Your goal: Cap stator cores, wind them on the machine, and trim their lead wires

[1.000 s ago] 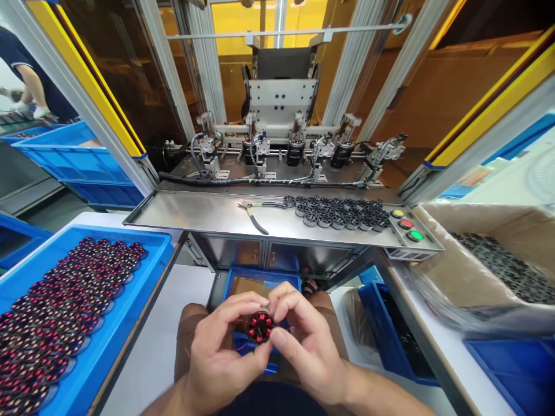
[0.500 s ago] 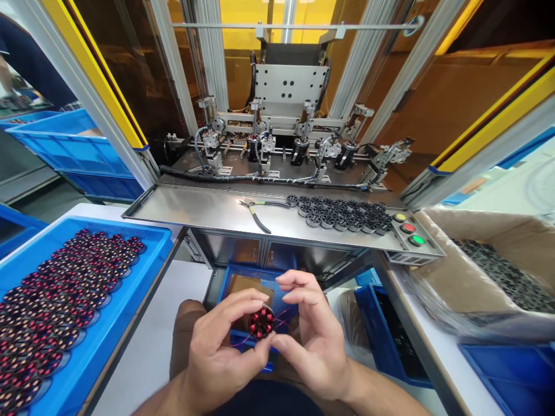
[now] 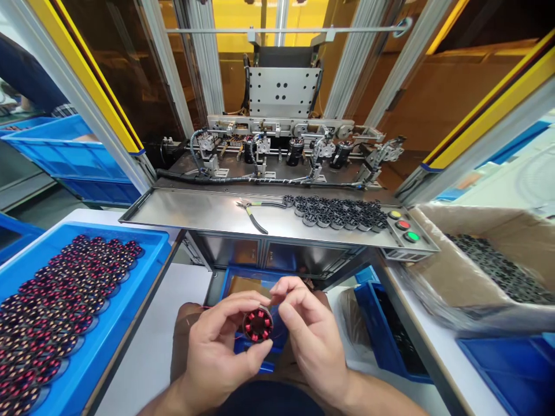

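Note:
Between the fingers and thumb of my left hand [image 3: 223,341] is a small round motor stator [image 3: 258,325], wound with red wire and with its open face toward me. My right hand [image 3: 312,335] sits close by its right side. The right thumb and fingertips are drawn together near the stator's upper right edge; whatever they pinch there, perhaps a thin wire, is too small to make out. A faint wire end shows beside the stator's lower right. Both hands are above my lap.
On the metal ledge [image 3: 195,211] lie cutting pliers [image 3: 254,215] and rows of black cores [image 3: 338,212]. Behind stands a winding machine [image 3: 284,92]. A blue tray [image 3: 150,242] of wound stators is left. Buttons [image 3: 404,224] and a lined box [image 3: 477,283] are right.
My right hand has moved left to the stator, its fingers closing together. The stator has turned slightly in my left hand. On the machine, the upper clamp bar has shifted.

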Available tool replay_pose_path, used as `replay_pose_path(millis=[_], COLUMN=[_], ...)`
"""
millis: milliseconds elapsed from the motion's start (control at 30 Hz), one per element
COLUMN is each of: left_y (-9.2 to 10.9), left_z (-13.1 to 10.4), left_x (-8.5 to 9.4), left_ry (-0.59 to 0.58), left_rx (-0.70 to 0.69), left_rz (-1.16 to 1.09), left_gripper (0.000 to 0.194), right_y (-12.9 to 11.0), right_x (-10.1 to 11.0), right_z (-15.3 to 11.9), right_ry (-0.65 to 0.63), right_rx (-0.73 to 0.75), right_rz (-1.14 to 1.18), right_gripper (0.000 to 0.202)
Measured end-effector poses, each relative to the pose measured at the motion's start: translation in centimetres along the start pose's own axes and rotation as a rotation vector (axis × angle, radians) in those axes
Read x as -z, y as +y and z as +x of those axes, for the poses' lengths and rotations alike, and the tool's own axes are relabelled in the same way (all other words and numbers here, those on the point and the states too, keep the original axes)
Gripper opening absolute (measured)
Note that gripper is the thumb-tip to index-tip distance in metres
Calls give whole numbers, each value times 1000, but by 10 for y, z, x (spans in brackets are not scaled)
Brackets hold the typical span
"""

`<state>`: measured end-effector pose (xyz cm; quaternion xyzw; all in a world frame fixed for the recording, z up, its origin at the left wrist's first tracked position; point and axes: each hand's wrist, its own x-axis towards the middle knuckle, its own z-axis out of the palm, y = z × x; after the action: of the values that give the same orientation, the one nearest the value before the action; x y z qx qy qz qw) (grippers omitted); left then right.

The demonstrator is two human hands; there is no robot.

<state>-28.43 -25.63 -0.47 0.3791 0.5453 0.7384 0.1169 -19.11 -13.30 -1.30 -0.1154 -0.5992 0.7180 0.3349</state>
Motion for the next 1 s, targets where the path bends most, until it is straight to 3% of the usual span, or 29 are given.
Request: replay_pose_path(millis=[67, 167, 233, 400, 500, 733, 867, 1000], left_y=[0, 1, 1, 3, 6, 10, 7, 5], left_z=[0, 1, 2, 4, 5, 5, 3, 4], left_x=[0, 3, 5, 6, 4, 1, 3, 6], left_ry=[16, 37, 30, 19, 14, -16, -31, -42], left_rx=[30, 71, 98, 104, 88, 36, 17, 65], left_rz=[-35, -64, -69, -65, -38, 1, 38, -5], left_gripper=[44, 44, 44, 44, 45, 49, 50, 51], right_y=[4, 7, 7, 0, -4, -6, -7, -9], right_x=[0, 1, 1, 2, 4, 3, 2, 5], right_z=[-2, -7, -9, -8, -8, -4, -4, -5], right_ry=[1, -63, -118, -121, -79, -127, -76, -118], right_rx=[15, 1, -29, 74, 145, 132, 177, 269], right_rz=[93, 177, 177, 33, -67, -60, -119, -160], right_gripper=[16, 34, 33, 11, 14, 10, 13, 10])
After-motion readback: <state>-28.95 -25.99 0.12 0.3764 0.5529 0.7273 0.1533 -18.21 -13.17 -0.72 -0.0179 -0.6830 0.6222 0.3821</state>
